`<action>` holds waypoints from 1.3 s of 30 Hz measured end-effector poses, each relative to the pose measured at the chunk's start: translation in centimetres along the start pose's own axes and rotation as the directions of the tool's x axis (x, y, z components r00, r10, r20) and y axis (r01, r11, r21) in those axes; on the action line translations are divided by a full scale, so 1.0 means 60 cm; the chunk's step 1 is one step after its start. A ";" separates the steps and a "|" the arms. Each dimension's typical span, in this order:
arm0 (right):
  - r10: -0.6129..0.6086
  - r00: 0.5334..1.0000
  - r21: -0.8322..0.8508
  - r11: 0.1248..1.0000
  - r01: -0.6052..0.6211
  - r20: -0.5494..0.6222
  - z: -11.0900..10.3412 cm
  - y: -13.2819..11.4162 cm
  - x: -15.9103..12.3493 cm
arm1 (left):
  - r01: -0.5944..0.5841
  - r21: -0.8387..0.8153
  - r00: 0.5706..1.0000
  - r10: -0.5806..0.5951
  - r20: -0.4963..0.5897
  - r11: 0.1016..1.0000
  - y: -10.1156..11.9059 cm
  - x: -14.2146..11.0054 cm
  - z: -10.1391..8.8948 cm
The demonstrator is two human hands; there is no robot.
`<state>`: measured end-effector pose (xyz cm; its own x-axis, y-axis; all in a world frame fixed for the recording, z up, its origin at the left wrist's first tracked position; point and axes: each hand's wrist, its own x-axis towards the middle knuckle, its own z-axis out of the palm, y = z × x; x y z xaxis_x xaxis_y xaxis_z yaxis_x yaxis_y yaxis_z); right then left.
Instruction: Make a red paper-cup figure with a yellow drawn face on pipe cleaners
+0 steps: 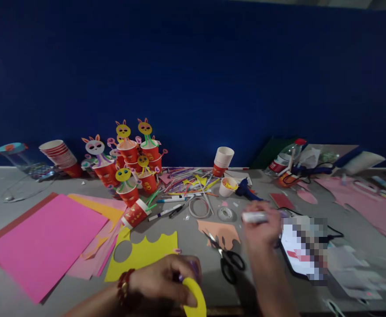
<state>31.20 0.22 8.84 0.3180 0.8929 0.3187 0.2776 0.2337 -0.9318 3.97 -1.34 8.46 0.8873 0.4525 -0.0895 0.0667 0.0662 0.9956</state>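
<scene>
My left hand [171, 277], with a beaded bracelet at its wrist, is closed around a curved yellow paper piece [196, 296] near the table's front edge. Something purple, too hidden to name, shows at its fingers. My right hand [265, 224] grips a white stick-shaped tube [255, 217], blurred, above the table to the right. Between the hands lie black-handled scissors [227, 259], their blades over a cut peach paper scrap [224, 232]. Beside my left hand is a yellow paper sheet [149, 251] with round cut-outs.
Red paper cups with animal faces [123, 154] stand at back left, near a cup stack [60, 156]. Pink sheets [47, 242] lie left. Markers [166, 212], tape rolls [226, 213] and a small cup [228, 186] sit mid-table. A phone [296, 251] and bottle [285, 157] are right.
</scene>
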 end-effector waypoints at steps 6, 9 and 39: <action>0.426 0.893 0.524 0.799 -0.296 -0.143 -0.004 0.025 -0.016 | -0.079 0.488 0.939 0.230 -0.257 0.869 -0.034 0.054 -0.062; 0.551 0.834 0.493 0.733 -0.469 -0.025 0.030 0.044 -0.057 | -0.052 0.667 0.931 0.278 -0.237 0.743 -0.060 0.102 -0.078; 0.035 0.992 0.105 0.994 -0.023 -0.120 0.052 -0.003 -0.143 | -0.086 -0.043 0.870 0.054 -0.489 0.995 -0.050 0.057 -0.010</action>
<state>25.61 -6.32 5.73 0.4345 0.8478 0.3042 0.1740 0.2523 -0.9519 6.50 0.53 5.17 0.5525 0.8326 -0.0383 -0.0293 0.0653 0.9974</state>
